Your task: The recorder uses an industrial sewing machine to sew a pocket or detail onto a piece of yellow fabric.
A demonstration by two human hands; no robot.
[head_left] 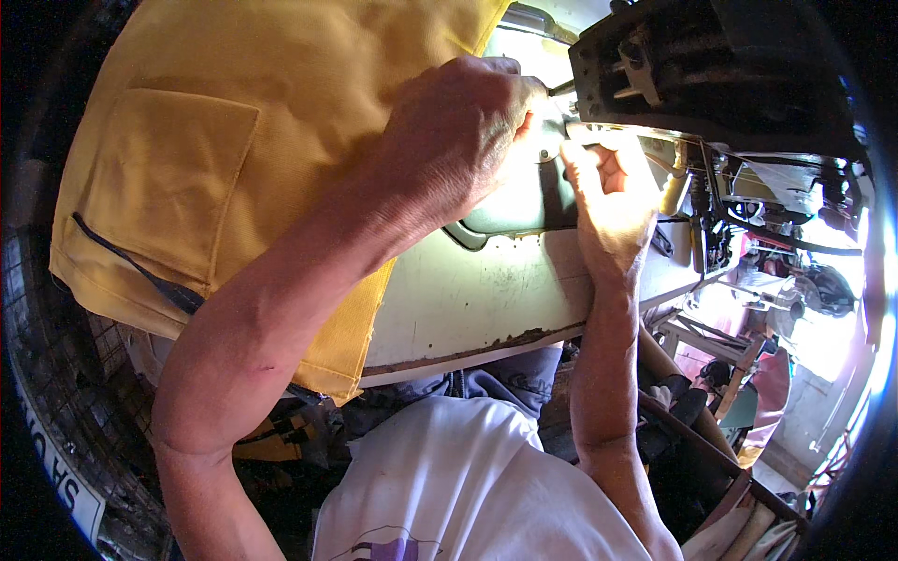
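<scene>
Yellow fabric [309, 84] with a sewn patch pocket lies over the left part of the white sewing table. My left hand [458, 131] reaches across it, fingers curled closed beside the needle area of a dark sewing machine [711, 84]. What those fingers grip, if anything, is hidden behind the hand. On the other side of the brightly lit metal plate [543, 201], my right hand [617, 201] has thumb and fingers drawn together in a pinch just under the machine head. Anything between its fingertips is too small and washed out by glare to name.
The worn front edge of the white table [477, 309] runs close to my body. A dark cord [136, 257] lies on the fabric at left. Cables and machine parts [716, 224] hang at right, with a cluttered wooden frame [739, 374] beyond.
</scene>
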